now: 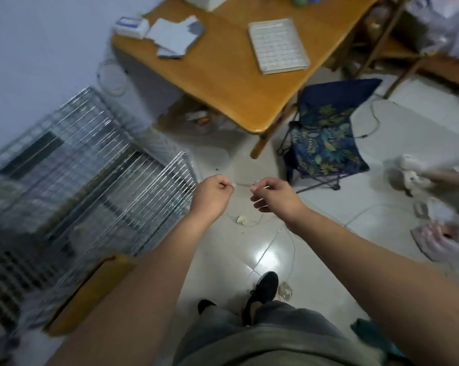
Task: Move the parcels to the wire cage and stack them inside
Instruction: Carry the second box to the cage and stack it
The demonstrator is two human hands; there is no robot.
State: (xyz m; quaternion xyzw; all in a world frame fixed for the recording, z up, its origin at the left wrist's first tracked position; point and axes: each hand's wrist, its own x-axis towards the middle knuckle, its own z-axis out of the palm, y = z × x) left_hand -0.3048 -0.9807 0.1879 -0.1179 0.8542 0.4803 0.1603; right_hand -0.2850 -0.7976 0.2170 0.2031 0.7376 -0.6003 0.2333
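Both my arms reach straight out ahead of me, bare, wrists close together above the pale floor (315, 233). My left hand (214, 192) is clenched, thumb pressed to forefinger; my right hand (276, 196) curls likewise, and each pinches an end of a thin strand (243, 184). The wire cage (91, 167) stands just left of them, with a yellow parcel (91, 286) at its near end; whether inside or beside, I cannot tell.

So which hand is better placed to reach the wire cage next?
Left, probably. The left hand is beside the wire cage; the right hand is farther from it. Both seem to pinch a thin strand, though.
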